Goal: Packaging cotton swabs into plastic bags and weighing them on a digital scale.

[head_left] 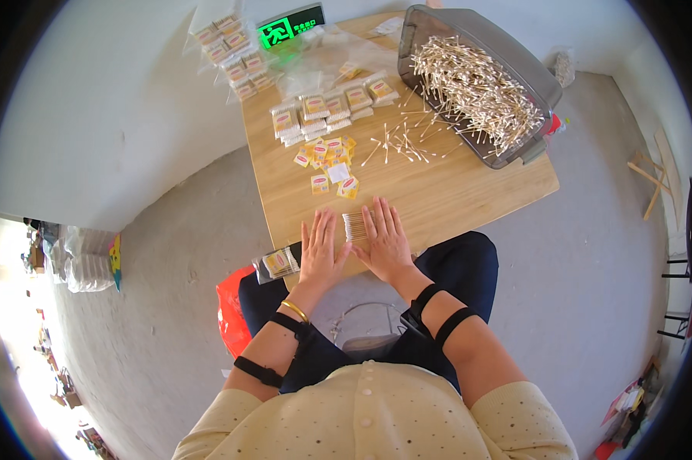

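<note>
A small row of cotton swabs [354,227] lies side by side on the wooden table near its front edge. My left hand [321,250] rests flat just left of the row, fingers stretched out and pointing away from me. On the other side my right hand [384,238] lies with its fingers extended, its inner edge at the row and partly covering it. Beyond the hands is a loose pile of small yellow and white cards [332,159]. A packed bag of swabs with a card [280,263] sits at the table's left front corner, beside my left wrist.
A grey bin [480,23] tipped toward me spills many swabs at the far right. Loose swabs [401,146] lie before it. Filled packets [315,107] line the back left, with stacked bags [231,50] behind. A green lit sign [291,27] and a red bag [232,310] flank the table.
</note>
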Motion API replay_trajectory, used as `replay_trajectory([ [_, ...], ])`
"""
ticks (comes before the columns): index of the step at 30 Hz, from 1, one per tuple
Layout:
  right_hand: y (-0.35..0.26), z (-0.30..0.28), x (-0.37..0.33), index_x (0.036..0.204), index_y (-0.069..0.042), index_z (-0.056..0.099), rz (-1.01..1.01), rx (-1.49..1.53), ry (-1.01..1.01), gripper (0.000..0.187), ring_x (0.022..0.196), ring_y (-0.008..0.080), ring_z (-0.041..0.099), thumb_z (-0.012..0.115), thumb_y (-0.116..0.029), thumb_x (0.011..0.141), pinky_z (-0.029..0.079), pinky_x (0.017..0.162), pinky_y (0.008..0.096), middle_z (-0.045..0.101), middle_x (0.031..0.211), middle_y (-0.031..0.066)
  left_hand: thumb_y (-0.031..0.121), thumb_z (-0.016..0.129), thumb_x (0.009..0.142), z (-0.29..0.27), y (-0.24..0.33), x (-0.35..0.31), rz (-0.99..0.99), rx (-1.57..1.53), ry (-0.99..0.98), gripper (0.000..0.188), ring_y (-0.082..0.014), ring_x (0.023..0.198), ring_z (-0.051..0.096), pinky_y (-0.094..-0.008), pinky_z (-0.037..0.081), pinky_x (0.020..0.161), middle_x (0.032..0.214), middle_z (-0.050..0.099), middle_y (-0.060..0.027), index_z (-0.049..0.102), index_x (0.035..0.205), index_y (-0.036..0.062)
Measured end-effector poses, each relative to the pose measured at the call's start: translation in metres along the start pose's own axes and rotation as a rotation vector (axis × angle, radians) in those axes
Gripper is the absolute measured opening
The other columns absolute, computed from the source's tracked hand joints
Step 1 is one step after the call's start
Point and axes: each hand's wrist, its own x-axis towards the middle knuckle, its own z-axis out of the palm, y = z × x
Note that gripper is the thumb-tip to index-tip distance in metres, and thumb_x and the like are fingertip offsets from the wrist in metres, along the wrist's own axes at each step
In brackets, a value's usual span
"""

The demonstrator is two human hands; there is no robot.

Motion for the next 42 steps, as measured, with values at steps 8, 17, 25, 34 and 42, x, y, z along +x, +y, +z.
replay_trajectory([
  [8, 0.001, -0.004, 0.001, 0.159, 0.004, 0.024, 0.003, -0.018, -0.052, 0.092, 0.157, 0.0408, 0.014, 0.054, -0.057, 0.097, 0.012, 0.128, 0.0508, 0.019, 0.166, 0.0297, 0.041, 0.057, 0.100, -0.003, 0.009, -0.029, 0.012, 0.020, -0.077, 0.071, -0.0358, 0.156, 0.020, -0.0572, 0.012, 0.126, 0.164, 0.029, -0.0195, 0.036, 0.155, -0.0001],
  [17, 0.001, 0.002, 0.002, 0.161, 0.002, 0.022, 0.019, -0.064, -0.061, 0.097, 0.158, 0.0387, 0.012, 0.054, -0.061, 0.095, 0.012, 0.128, 0.0502, 0.017, 0.168, 0.0277, 0.036, 0.060, 0.099, 0.001, 0.015, -0.039, 0.025, -0.019, -0.048, 0.060, -0.0431, 0.154, 0.022, -0.0604, 0.014, 0.125, 0.161, 0.032, -0.0220, 0.045, 0.150, 0.0082],
  [25, 0.003, 0.003, 0.002, 0.161, 0.002, 0.023, 0.020, -0.069, -0.060, 0.097, 0.158, 0.0386, 0.012, 0.054, -0.062, 0.095, 0.012, 0.128, 0.0502, 0.017, 0.167, 0.0277, 0.034, 0.059, 0.099, 0.004, 0.017, -0.038, 0.031, -0.014, -0.021, 0.059, -0.0434, 0.153, 0.023, -0.0605, 0.013, 0.124, 0.160, 0.032, -0.0218, 0.045, 0.150, 0.0076],
  [34, 0.003, 0.003, 0.002, 0.161, 0.002, 0.022, 0.019, -0.056, -0.060, 0.097, 0.158, 0.0388, 0.012, 0.055, -0.061, 0.095, 0.011, 0.128, 0.0501, 0.017, 0.167, 0.0279, 0.041, 0.057, 0.100, 0.009, 0.018, -0.037, -0.004, -0.022, 0.004, 0.063, -0.0428, 0.153, 0.021, -0.0620, 0.012, 0.124, 0.161, 0.030, -0.0188, 0.043, 0.152, 0.0072],
  [42, 0.003, 0.004, 0.002, 0.161, 0.002, 0.023, 0.018, -0.023, -0.046, 0.097, 0.158, 0.0391, 0.012, 0.055, -0.061, 0.095, 0.011, 0.128, 0.0501, 0.017, 0.167, 0.0282, 0.041, 0.057, 0.100, 0.008, 0.023, -0.033, -0.032, -0.014, 0.044, 0.059, -0.0416, 0.150, 0.027, -0.0611, 0.014, 0.123, 0.156, 0.035, -0.0170, 0.046, 0.149, 0.0097],
])
